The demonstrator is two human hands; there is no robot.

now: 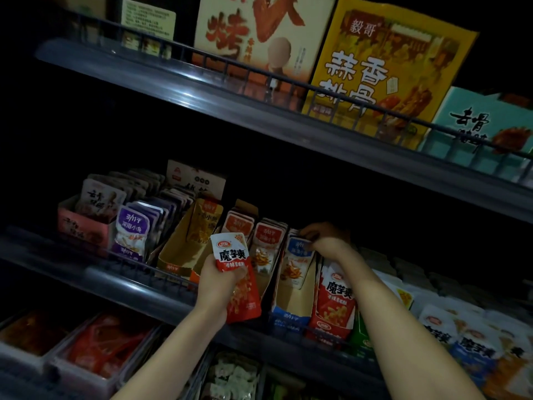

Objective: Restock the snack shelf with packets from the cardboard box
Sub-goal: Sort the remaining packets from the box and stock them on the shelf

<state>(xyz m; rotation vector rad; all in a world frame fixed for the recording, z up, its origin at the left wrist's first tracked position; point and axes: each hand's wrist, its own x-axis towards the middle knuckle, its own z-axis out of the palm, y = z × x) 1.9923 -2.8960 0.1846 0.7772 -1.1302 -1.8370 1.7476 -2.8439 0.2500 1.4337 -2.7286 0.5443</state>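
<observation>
The left hand [219,287] gripped a red-and-white packet [235,272] in front of the middle shelf [129,284], its long axis near upright, white top up and leaning slightly left, print facing the camera. The right hand [326,241] curled its fingers over the tops of blue packets [298,261] standing on that shelf. The aisle was dim; large snack boxes [383,67] stood on the upper shelf [202,90].

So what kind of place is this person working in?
Probably a shop's snack aisle: railed shelves, display boxes crammed with small snack packets, big boxed snacks above, and a left hand holding a red packet.
</observation>
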